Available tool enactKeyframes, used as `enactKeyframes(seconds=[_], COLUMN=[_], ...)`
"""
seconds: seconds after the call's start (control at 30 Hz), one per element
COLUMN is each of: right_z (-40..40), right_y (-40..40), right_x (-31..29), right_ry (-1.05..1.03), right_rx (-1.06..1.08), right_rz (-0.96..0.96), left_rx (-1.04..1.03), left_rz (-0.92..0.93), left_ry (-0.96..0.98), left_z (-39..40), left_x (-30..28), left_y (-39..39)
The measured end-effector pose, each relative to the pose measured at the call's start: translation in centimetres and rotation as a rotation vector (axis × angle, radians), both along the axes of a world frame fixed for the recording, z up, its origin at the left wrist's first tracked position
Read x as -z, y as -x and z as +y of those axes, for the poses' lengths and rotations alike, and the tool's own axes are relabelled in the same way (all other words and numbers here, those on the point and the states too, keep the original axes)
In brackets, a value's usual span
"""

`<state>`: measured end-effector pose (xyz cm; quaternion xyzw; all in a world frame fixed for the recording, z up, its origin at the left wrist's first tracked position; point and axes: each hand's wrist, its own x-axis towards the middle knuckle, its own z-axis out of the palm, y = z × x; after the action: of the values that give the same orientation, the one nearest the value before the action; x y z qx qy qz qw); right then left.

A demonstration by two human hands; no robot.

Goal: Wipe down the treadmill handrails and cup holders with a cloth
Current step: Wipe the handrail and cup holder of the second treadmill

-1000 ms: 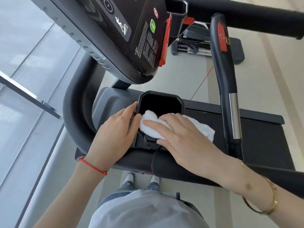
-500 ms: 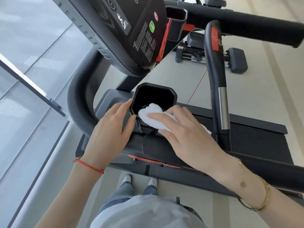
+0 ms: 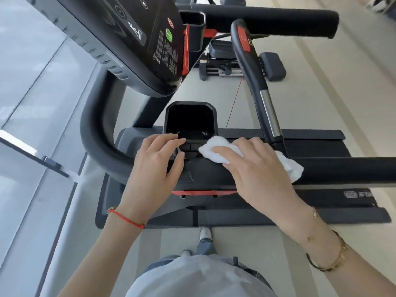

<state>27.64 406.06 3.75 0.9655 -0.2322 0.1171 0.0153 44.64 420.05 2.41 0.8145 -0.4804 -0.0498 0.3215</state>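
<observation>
head view: right hand [image 3: 255, 168] presses cloth [image 3: 216, 150] beside cup holder [image 3: 190, 108] rim.

1. Left hand [image 3: 157, 161]: palm down, fingers loosely spread and lightly bent, forearm reaching in from lower left.
2. Right hand [image 3: 255, 168]: palm down, fingers fairly straight and pressed flat, forearm entering from lower right.
</observation>
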Motion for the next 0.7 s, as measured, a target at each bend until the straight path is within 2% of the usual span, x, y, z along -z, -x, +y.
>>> enactKeyframes(seconds=[0.1, 0.27, 0.53, 0.7], right_z=[0.0, 2.5, 9.1, 12.7], right_y=[2.8, 6.6, 12.9, 16.5], right_x=[0.8, 1.1, 2.4, 3.4], right_ry=[0.079, -0.023, -0.269, -0.321], right_rx=[0.238, 0.429, 0.714, 0.888], right_rz=[-0.073, -0.336, -0.454, -0.475], left_rx=[0.082, 0.272, 0.562, 0.74], left_rz=[-0.003, 0.001, 0.004, 0.011], left_ry=[0.031, 0.057, 0.047, 0.064], left_z=[0.3, 0.0, -1.4, -3.0], left_x=[-0.2, -0.6, -0.4, 0.1], left_y=[0.4, 2.0, 6.0, 9.6])
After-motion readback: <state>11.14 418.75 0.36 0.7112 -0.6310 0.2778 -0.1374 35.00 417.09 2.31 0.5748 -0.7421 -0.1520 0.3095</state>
